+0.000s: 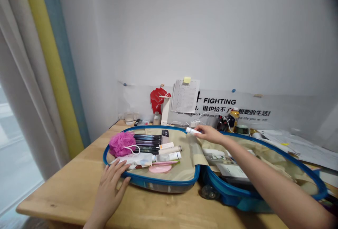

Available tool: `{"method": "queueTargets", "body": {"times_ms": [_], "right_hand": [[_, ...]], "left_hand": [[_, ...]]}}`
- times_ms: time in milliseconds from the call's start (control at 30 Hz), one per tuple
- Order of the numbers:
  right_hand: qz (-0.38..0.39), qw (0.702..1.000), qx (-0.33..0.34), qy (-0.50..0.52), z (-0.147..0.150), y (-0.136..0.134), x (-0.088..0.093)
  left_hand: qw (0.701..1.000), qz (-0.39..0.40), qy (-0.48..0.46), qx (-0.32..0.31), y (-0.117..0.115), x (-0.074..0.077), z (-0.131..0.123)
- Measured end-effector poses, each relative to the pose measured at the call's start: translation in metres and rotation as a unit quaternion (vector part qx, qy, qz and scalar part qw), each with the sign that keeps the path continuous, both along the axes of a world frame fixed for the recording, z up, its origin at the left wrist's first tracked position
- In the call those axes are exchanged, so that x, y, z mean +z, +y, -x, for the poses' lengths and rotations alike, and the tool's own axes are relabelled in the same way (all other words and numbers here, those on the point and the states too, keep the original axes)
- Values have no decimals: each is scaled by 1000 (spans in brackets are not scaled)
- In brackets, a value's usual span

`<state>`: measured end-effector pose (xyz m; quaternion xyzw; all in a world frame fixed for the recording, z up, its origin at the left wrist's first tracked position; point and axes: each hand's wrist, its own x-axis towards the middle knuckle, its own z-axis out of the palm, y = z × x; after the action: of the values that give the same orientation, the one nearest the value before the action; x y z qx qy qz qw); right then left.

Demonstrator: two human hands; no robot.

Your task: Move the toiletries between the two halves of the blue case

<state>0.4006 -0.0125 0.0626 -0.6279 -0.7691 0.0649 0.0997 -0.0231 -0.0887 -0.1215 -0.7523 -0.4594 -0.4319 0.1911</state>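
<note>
A blue suitcase [158, 180] lies opened out flat on a wooden table. My right hand [210, 134] is closed on a small white tube [193, 131], held above the hinge between the two halves. At the near left rim my left hand [114, 178] rests with fingers spread, beside a white packet [138, 159]. In the left half are a pink bath puff [122, 144], several dark slim packs [148, 142], a white tube with a clear part [167, 156] and a pink oval item [160, 169]. A dark-edged box [232, 171] and white items fill part of the right half.
Behind the suitcase stand a small glass bottle [156, 118], a yellow bottle [234, 114] and white cables. Papers [295, 148] lie at the back right. A lettered poster [219, 101] hangs on the wall. Curtains [50, 63] hang at the left.
</note>
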Motion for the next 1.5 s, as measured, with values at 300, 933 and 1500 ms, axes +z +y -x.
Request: {"method": "queueTargets", "body": {"times_ms": [300,933,1500], "right_hand": [[-24,996,73,-40,91,49,-48],[125,989,-78,-34,-80,-1,-32],[203,970,-96,-91,-81,7,-73]], "left_hand": [[1000,18,1,6,-1,-1,-1],[1000,5,9,2,1,-1,1],[1000,18,-12,0,0,-1,1]]}}
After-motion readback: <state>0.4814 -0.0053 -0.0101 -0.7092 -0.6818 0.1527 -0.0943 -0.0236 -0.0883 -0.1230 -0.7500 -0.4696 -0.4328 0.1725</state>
